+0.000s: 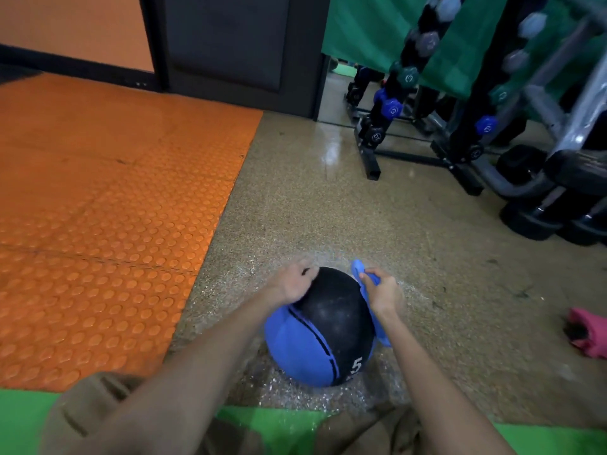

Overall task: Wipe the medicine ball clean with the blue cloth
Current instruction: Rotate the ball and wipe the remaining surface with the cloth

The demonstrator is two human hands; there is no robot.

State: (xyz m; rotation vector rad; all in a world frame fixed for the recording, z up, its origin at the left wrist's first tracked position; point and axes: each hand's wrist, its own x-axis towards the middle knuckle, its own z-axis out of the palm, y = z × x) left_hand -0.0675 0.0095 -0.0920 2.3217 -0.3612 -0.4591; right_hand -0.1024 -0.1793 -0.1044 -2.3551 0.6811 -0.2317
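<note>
A black and blue medicine ball [328, 326] marked with a white 5 sits on the speckled floor in front of me. My left hand [290, 284] lies over its upper left side, fingers curled onto the top. My right hand [382, 290] grips a bunched blue cloth [363, 274] against the ball's upper right side. Part of the cloth hangs down under my right wrist along the ball's right edge.
An orange studded mat [108, 224] covers the floor on the left. A dumbbell rack [427, 126] with black feet stands at the back right, with black weights [558, 218] on the floor beside it. A pink item [586, 333] lies at the right edge. A green mat [285, 428] runs beneath me.
</note>
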